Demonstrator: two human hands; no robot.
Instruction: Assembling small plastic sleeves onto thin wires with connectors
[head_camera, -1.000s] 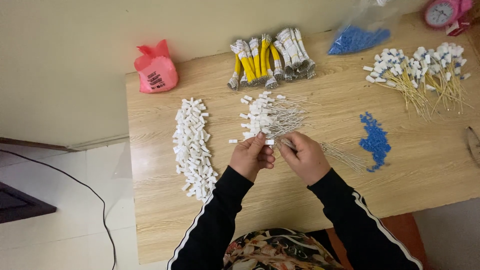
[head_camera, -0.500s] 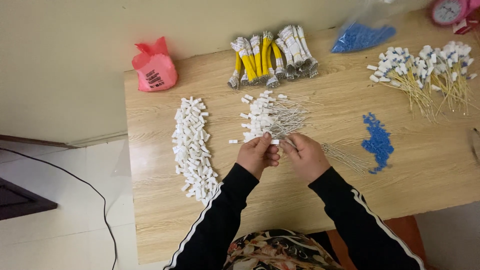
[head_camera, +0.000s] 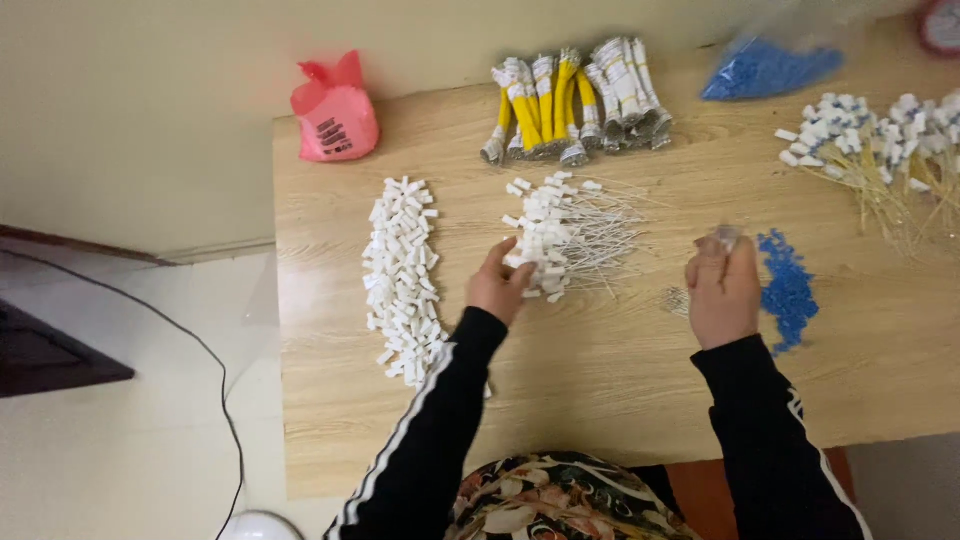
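Observation:
My left hand (head_camera: 500, 287) rests at the near edge of a pile of white-capped thin wires (head_camera: 572, 228), with its fingers curled on a white-capped piece. My right hand (head_camera: 722, 292) is out to the right, just beside a small heap of blue beads (head_camera: 787, 285). Its fingertips are pinched together and motion-blurred, so whether they hold anything is unclear. A few bare thin wires (head_camera: 676, 300) lie on the wooden table (head_camera: 600, 390) left of that hand.
A long heap of loose white caps (head_camera: 402, 270) lies to the left. Yellow and white bundles (head_camera: 570, 100) sit at the back, with a pink bag (head_camera: 335, 110), a bag of blue beads (head_camera: 765, 70) and finished blue-and-white pieces (head_camera: 880, 150) at the right. A cable (head_camera: 215, 380) crosses the floor.
My hands were together at the table's middle, working one piece. Now they have parted: the left went to the white-capped wire pile, the right swung over to the blue beads.

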